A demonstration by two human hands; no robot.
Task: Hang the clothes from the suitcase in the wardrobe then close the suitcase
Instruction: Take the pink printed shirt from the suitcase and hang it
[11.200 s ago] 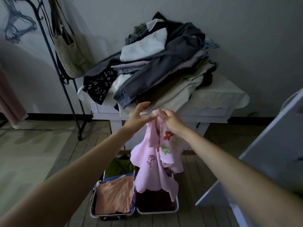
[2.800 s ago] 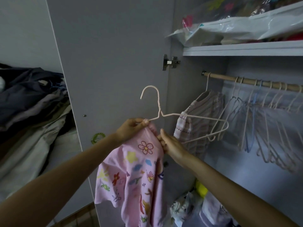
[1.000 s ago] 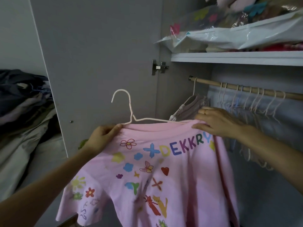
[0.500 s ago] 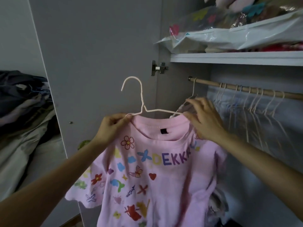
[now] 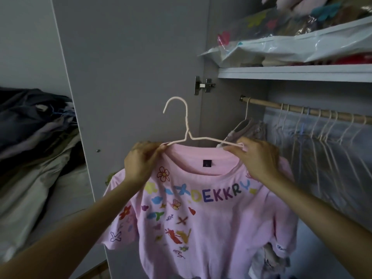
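A pink T-shirt point(image 5: 203, 222) printed with coloured flowers and the letters DEKKRY hangs on a white wire hanger point(image 5: 186, 125), front facing me. My left hand point(image 5: 141, 162) pinches the shirt's left shoulder and the hanger arm. My right hand point(image 5: 255, 158) pinches the right shoulder with the other hanger arm. The hanger's hook is free in the air, left of the wooden wardrobe rail point(image 5: 308, 111). The suitcase is out of view.
The open wardrobe door point(image 5: 128, 77) stands behind the shirt. A striped garment point(image 5: 247, 129) and several empty white hangers point(image 5: 326, 137) hang on the rail. A shelf point(image 5: 293, 73) above carries plastic-wrapped items. A pile of clothes point(image 5: 34, 141) lies at the left.
Both hands have shifted along the hanger to the shirt's shoulders, and the collar now sits evenly around the hanger. The shirt hangs a little lower and straighter than half a second ago.
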